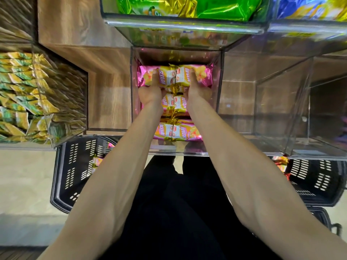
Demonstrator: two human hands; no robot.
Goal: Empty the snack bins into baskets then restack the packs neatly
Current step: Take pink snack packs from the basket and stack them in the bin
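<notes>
At frame centre, inside the clear bin [135, 109], my left hand [150, 91] gripped the rear-left pack [145, 76] and my right hand [199, 90] the rear-right pack [203, 76], evidently to seat both end-to-end behind the nearer rows.

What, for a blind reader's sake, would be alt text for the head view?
The left hand and right hand grip pink-and-yellow packs at the back of a clear bin, with more rows nearer. A black left basket and right basket stand on the floor below.
</notes>
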